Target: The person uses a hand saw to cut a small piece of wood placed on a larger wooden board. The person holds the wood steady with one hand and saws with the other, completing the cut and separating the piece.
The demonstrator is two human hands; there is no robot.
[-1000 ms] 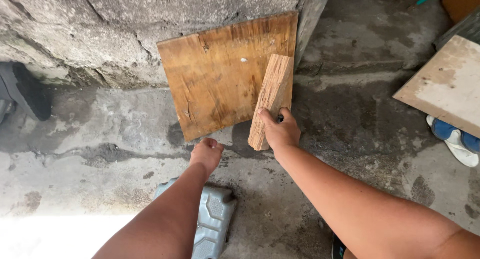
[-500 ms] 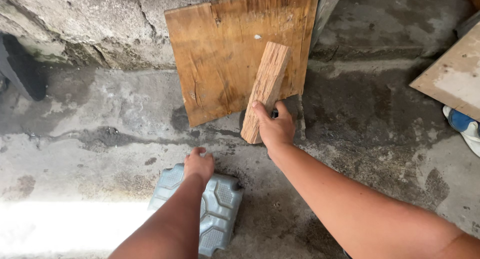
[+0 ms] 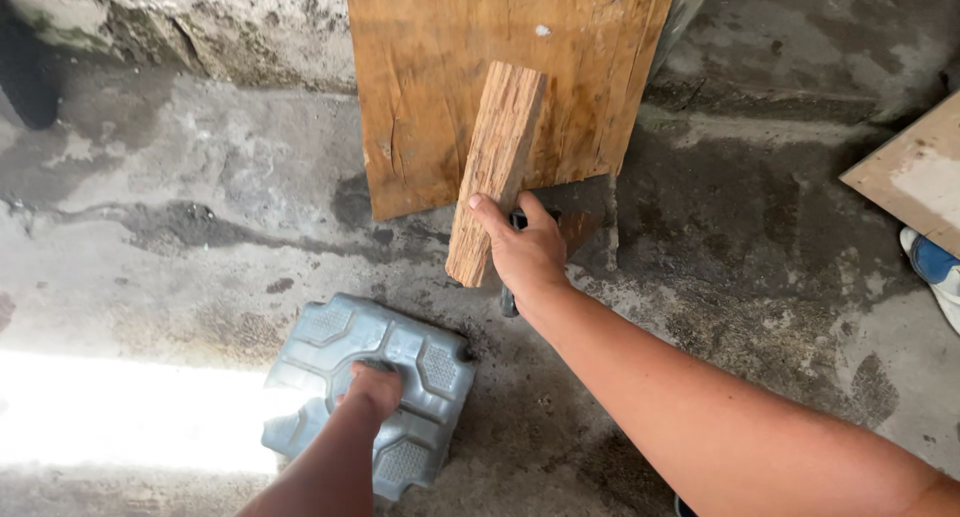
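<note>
The right hand (image 3: 525, 257) grasps the lower part of a rough block of wood (image 3: 497, 167), thumb across its front face and fingers wrapped behind, with a dark handle-like thing (image 3: 512, 302) pinned under the same grip; what that dark thing is cannot be told. The block stands tilted, its foot on the concrete floor (image 3: 700, 277) and its top leaning on a brown plywood board (image 3: 480, 67), which itself leans against the rough stone wall (image 3: 200, 27) at the far edge of the floor.

The block looks stiff, dry and splintery, probably of modest weight for one hand; its coarse grain should give good friction, and low on its length, where the hand has it, seems a sound place to steer it. The board looks thin, cracked along the grain and likely to flex or slide if pushed.

The left hand (image 3: 375, 385) presses down with curled fingers into the middle recess of a grey moulded plastic stool (image 3: 370, 397), which lies upside down on the floor near its near edge, just apart from the foot of the block. It looks light, hollow and rigid, with smooth ribs that could slip. It holds nothing that can be seen.

At the right edge lie a pale board (image 3: 910, 177) and a blue and white sandal (image 3: 935, 267)
</note>
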